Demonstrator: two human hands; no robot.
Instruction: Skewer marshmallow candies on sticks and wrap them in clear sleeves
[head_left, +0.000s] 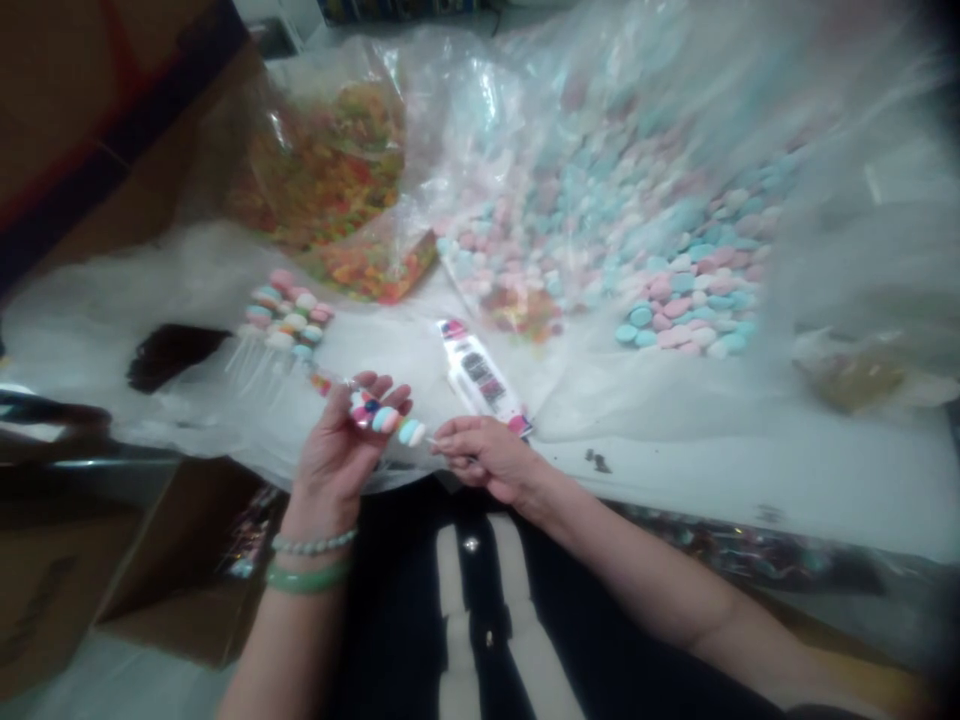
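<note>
My left hand (pixel 337 450) holds a stick threaded with pastel pink, white and blue candies (pixel 382 416), its fingers curled around them. A small dark blue piece shows among the candies. My right hand (pixel 487 458) pinches the thin white stick (pixel 433 438) near the last blue candy. Just beyond my right fingers lies a long printed strip of packaging (pixel 480 375). A group of finished candy sticks (pixel 285 320) rests to the far left of my left hand. Behind them spreads a large heap of pink, white and blue candies (pixel 645 250) on clear plastic.
A clear bag of orange and green gummy candies (pixel 330 170) stands at the back left. Cardboard boxes (pixel 180 570) sit below the left side of the white-covered table (pixel 712 470). A dark tuft (pixel 176 355) lies on the white sheet. Loose plastic film rises at the right.
</note>
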